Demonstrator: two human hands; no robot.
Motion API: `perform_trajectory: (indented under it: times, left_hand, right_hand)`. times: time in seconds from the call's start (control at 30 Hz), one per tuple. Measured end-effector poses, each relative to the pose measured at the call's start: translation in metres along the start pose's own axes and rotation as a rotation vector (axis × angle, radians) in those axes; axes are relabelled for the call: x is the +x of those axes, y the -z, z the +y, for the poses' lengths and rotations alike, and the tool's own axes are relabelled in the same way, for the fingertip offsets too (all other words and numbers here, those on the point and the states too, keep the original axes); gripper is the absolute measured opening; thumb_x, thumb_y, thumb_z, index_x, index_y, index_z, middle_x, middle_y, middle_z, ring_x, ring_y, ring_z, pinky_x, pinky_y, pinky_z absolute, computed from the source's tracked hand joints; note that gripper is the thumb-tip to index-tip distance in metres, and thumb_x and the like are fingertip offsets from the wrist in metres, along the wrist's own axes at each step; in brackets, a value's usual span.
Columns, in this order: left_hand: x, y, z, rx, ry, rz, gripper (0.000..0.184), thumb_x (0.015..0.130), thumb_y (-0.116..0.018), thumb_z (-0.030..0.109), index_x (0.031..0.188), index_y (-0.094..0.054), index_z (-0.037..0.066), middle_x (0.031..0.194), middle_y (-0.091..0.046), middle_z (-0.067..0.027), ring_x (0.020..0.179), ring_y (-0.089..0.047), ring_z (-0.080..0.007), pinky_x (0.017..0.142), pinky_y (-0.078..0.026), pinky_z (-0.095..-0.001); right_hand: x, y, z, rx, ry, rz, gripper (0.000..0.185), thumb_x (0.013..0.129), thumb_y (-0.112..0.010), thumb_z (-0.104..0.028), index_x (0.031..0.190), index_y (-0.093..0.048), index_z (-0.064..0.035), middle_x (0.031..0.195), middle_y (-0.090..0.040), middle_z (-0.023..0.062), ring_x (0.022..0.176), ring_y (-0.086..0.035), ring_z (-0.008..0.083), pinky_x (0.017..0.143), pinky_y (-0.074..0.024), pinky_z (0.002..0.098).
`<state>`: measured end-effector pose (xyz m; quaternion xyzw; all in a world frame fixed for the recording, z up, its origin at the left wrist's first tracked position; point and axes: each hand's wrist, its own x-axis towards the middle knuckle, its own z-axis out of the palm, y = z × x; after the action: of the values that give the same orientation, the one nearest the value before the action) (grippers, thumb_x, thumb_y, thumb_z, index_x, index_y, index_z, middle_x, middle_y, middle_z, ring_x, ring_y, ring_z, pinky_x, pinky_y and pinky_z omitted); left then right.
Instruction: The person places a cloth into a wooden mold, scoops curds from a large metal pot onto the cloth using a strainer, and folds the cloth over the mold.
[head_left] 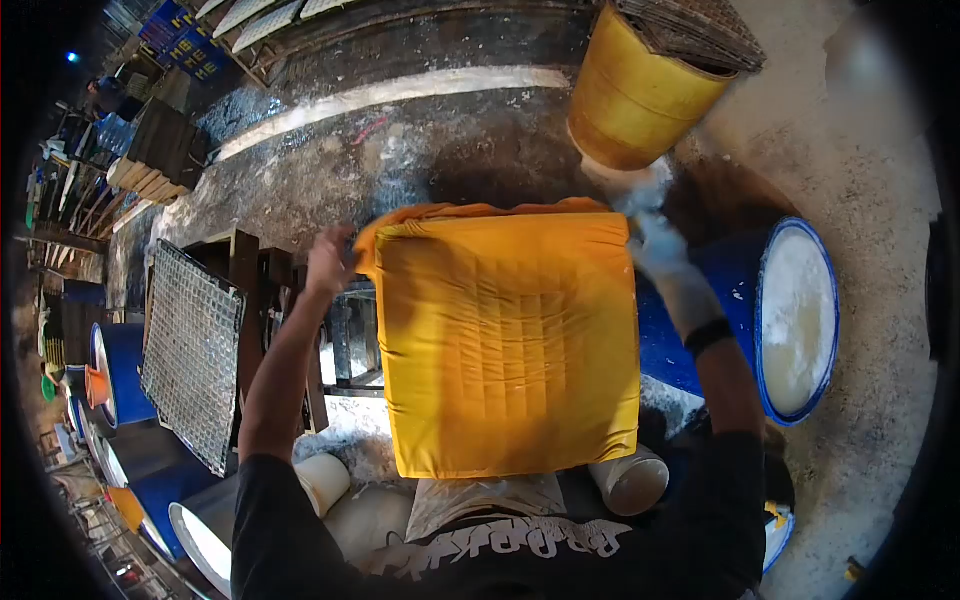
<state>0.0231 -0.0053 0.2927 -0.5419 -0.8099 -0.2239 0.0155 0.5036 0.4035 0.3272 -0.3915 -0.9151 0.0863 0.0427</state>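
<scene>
A yellow-orange cloth is spread over a square block in front of me, with rows of grid-like creases across its middle. Its far edge is bunched into a darker orange fold. At the far left corner is my left hand, its fingers against or just beside the bunched cloth; blur hides whether they grip it. By the far right corner, my right hand looks pale bluish, perhaps gloved, and is smeared by motion. Whether it touches the cloth cannot be made out. What lies under the cloth is hidden.
A blue drum with a whitish top stands close on the right. Beyond it is a yellow barrel topped with stacked grid panels. On the left, a grid panel leans near dark wooden frames and another blue drum.
</scene>
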Motion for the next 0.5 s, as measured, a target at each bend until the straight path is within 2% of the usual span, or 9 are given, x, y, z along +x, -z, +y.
perform_trajectory:
  times: [0.03,0.07,0.1,0.17,0.2,0.27,0.37,0.43,0.5]
  left_hand:
    - [-0.013,0.001,0.029,-0.019,0.003,-0.140,0.048,0.073,-0.081,0.018,0.114,-0.061,0.002,0.115,-0.062,-0.0183,0.105,-0.060,-0.0392,0.089,-0.050,-0.0464]
    - [-0.034,0.007,0.054,0.016,-0.157,-0.262,0.049,0.072,-0.081,0.024,0.112,-0.064,0.004,0.113,-0.062,-0.0155,0.109,-0.058,-0.0355,0.093,-0.047,-0.0483]
    - [-0.063,0.001,0.067,0.116,-0.212,-0.340,0.053,0.070,-0.081,0.033,0.113,-0.065,0.005,0.111,-0.062,-0.0114,0.112,-0.054,-0.0297,0.095,-0.042,-0.0495]
    - [-0.097,-0.022,0.080,0.287,-0.326,-0.594,0.044,0.073,-0.075,0.027,0.114,-0.066,0.010,0.113,-0.062,-0.0062,0.117,-0.050,-0.0257,0.099,-0.038,-0.0459]
    - [-0.115,-0.033,0.086,0.355,-0.394,-0.718,0.041,0.075,-0.072,0.025,0.114,-0.067,0.013,0.115,-0.062,-0.0036,0.119,-0.048,-0.0237,0.101,-0.035,-0.0440]
    - [-0.103,-0.059,0.115,0.246,-0.344,-0.527,0.039,0.074,-0.068,0.016,0.113,-0.066,0.013,0.114,-0.063,-0.0025,0.118,-0.049,-0.0230,0.100,-0.035,-0.0445]
    - [-0.081,-0.094,0.154,0.195,-0.188,-0.451,0.039,0.077,-0.069,0.018,0.115,-0.064,0.011,0.118,-0.063,-0.0045,0.119,-0.050,-0.0243,0.099,-0.035,-0.0450]
    - [-0.097,-0.078,0.138,0.195,-0.187,-0.472,0.039,0.078,-0.070,0.021,0.116,-0.064,0.011,0.119,-0.062,-0.0057,0.118,-0.050,-0.0256,0.098,-0.035,-0.0451]
    - [-0.118,-0.049,0.137,0.186,-0.196,-0.501,0.040,0.080,-0.070,0.024,0.117,-0.063,0.010,0.121,-0.060,-0.0070,0.117,-0.050,-0.0269,0.098,-0.036,-0.0453]
  right_hand:
    - [-0.018,-0.002,-0.015,-0.009,0.134,-0.172,0.045,0.078,-0.069,-0.030,0.118,-0.063,-0.0119,0.119,-0.061,0.0185,0.110,-0.060,0.0397,0.095,-0.0488,0.0476]
    - [-0.046,-0.013,-0.021,-0.095,0.320,-0.125,0.050,0.077,-0.070,-0.042,0.118,-0.063,-0.0129,0.116,-0.062,0.0138,0.114,-0.057,0.0334,0.096,-0.0451,0.0481]
    - [-0.065,-0.001,-0.039,-0.267,0.466,-0.119,0.047,0.080,-0.068,-0.040,0.119,-0.063,-0.0137,0.114,-0.063,0.0125,0.113,-0.058,0.0327,0.095,-0.0453,0.0475]
    - [-0.090,-0.005,-0.043,-0.431,0.609,-0.112,0.044,0.083,-0.066,-0.039,0.119,-0.063,-0.0145,0.112,-0.063,0.0111,0.112,-0.059,0.0321,0.095,-0.0454,0.0469]
    - [-0.094,-0.039,-0.027,-0.581,0.609,-0.103,0.037,0.082,-0.067,-0.038,0.110,-0.065,-0.0142,0.109,-0.062,0.0097,0.114,-0.056,0.0296,0.097,-0.0416,0.0505]
    - [-0.095,-0.096,-0.006,-0.782,0.566,-0.148,0.029,0.080,-0.069,-0.036,0.099,-0.066,-0.0141,0.106,-0.060,0.0080,0.114,-0.053,0.0273,0.098,-0.0379,0.0537]
    - [-0.068,-0.118,-0.041,-0.608,0.312,-0.214,0.026,0.077,-0.068,-0.034,0.094,-0.066,-0.0146,0.102,-0.060,0.0070,0.110,-0.053,0.0275,0.097,-0.0382,0.0528]
    - [-0.068,-0.108,-0.039,-0.441,0.300,-0.130,0.024,0.076,-0.068,-0.033,0.091,-0.065,-0.0148,0.100,-0.060,0.0063,0.107,-0.053,0.0277,0.095,-0.0385,0.0523]
    - [-0.089,-0.078,-0.029,-0.254,0.397,-0.007,0.022,0.074,-0.067,-0.032,0.088,-0.065,-0.0151,0.098,-0.060,0.0056,0.104,-0.053,0.0279,0.094,-0.0387,0.0517]
